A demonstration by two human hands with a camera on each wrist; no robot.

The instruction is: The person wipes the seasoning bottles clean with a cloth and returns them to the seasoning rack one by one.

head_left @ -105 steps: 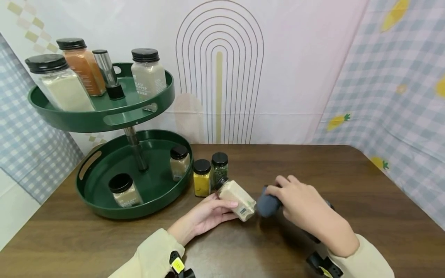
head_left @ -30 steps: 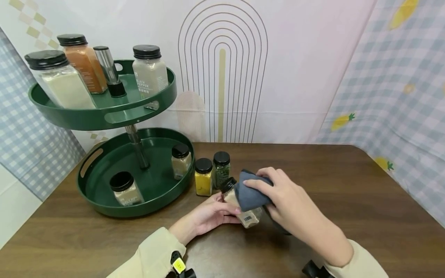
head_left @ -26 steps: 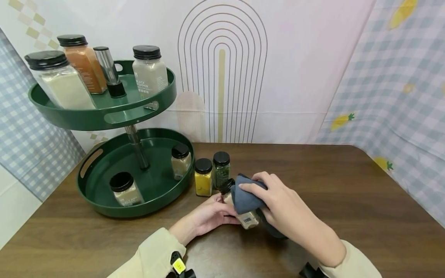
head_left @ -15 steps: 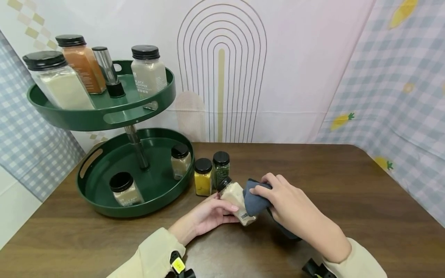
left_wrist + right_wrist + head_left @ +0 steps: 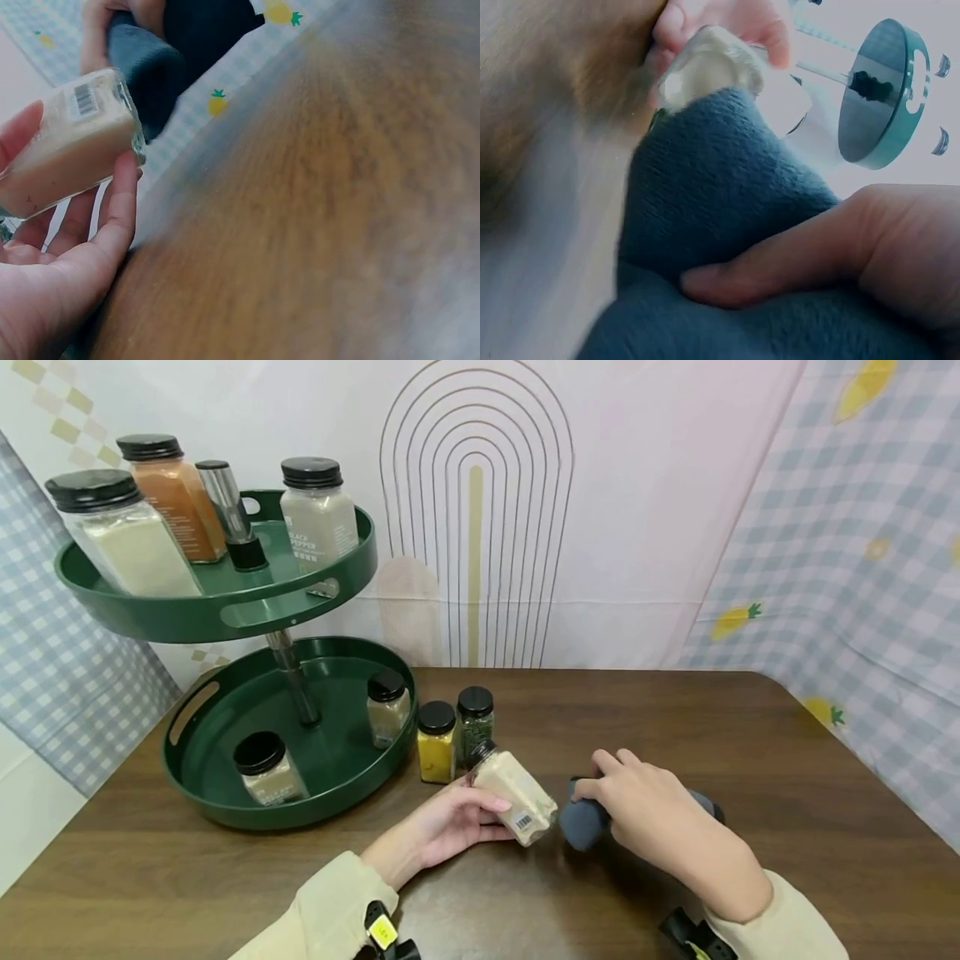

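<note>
A square spice jar (image 5: 517, 797) of pale powder is gripped in my left hand (image 5: 453, 822), tilted with its black cap up and to the left. Its barcode and base face right; the left wrist view shows thumb and fingers around the jar (image 5: 75, 142). My right hand (image 5: 648, 806) holds a bunched dark blue-grey cloth (image 5: 585, 822) just right of the jar's base, with a small gap between them in the head view. In the right wrist view the thumb presses on the cloth (image 5: 705, 187), whose tip overlaps the jar's base.
A yellow spice jar (image 5: 437, 743) and a green herb jar (image 5: 476, 718) stand behind my left hand. At left, a two-tier green rack (image 5: 217, 814) carries several jars, including a black pepper jar (image 5: 320, 522) above. The wooden table (image 5: 750, 760) extends right.
The cloth first covered the jar's side, then slid down toward its base and off to the right with my right hand. My left hand and jar stay nearly in place.
</note>
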